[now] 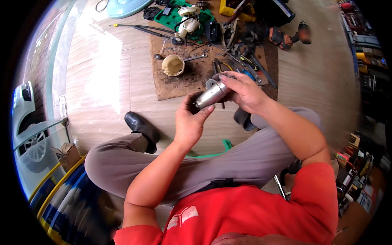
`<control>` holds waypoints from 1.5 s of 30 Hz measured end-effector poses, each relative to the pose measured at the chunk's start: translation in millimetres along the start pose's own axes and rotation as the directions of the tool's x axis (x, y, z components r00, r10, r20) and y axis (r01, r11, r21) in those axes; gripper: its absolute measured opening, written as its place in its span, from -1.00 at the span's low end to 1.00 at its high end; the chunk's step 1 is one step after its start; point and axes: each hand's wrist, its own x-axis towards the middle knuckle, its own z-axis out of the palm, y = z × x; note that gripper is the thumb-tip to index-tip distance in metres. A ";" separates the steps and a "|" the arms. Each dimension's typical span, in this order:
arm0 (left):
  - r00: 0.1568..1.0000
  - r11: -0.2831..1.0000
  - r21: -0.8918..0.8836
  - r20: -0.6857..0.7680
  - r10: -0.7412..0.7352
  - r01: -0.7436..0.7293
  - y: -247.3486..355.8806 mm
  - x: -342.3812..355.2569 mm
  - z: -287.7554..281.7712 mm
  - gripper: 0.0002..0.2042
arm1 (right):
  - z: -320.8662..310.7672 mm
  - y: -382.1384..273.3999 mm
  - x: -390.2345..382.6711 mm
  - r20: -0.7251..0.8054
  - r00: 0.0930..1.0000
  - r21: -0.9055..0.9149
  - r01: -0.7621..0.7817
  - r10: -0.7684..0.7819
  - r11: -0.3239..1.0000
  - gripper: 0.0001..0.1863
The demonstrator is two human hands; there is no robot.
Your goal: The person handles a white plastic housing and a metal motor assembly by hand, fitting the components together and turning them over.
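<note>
Between my two hands, above my lap, is a silver metal cylinder [211, 96] with a small metal tab on its side, perhaps a small motor or pump. It lies tilted, its right end higher up in the picture. My left hand [191, 122] grips the lower left end, thumb along the metal. My right hand [244, 90] is wrapped round the upper right end and hides it. Beyond them, on a stained brown board [163, 90], stands a cream plastic cup [173, 65] with a notched rim.
Pliers and other hand tools [241, 63] are scattered over the board's right side. A green tool case [165, 18] and a white plastic assembly [188, 25] sit at the back. An orange-black cordless drill [281, 37] rests on the floor. Yellow-framed racks [61, 200] flank me on the left, crowded shelves [367, 53] on the right.
</note>
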 end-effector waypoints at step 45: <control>0.957 0.960 -0.061 0.086 0.276 -0.272 19.6 -22.6 7.6 -0.51 | -1.6 19.5 1.5 -0.175 0.973 -0.057 -0.160 0.148 0.985 -0.51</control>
